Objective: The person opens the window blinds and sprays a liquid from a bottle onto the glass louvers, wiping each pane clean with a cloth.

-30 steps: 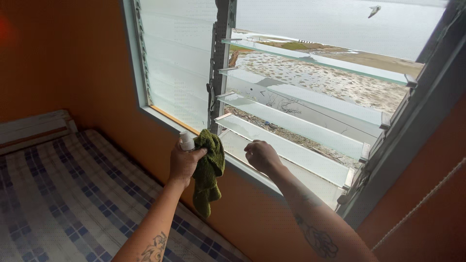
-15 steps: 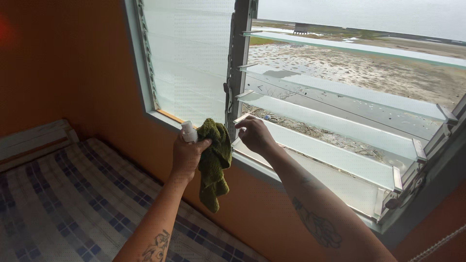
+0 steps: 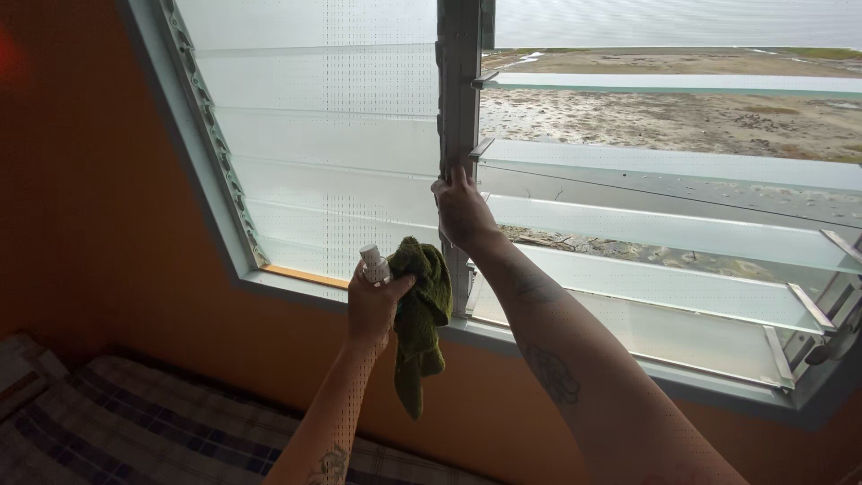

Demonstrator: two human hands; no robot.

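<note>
Left hand (image 3: 374, 305) closed around small white bottle (image 3: 373, 266) and green cloth (image 3: 420, 314) below louvre window; right hand (image 3: 461, 211), fingers (image 3: 456, 182) curled, touching grey centre post (image 3: 459, 99) beside open glass slats (image 3: 664, 163).

Left hand (image 3: 374, 310) grips a small white plastic bottle (image 3: 373, 265) and a hanging green terry cloth (image 3: 422, 319); right hand (image 3: 462, 211), above it, grasps the grey metal window mullion (image 3: 458, 99) beside tilted glass louvre slats (image 3: 664, 162).
</note>
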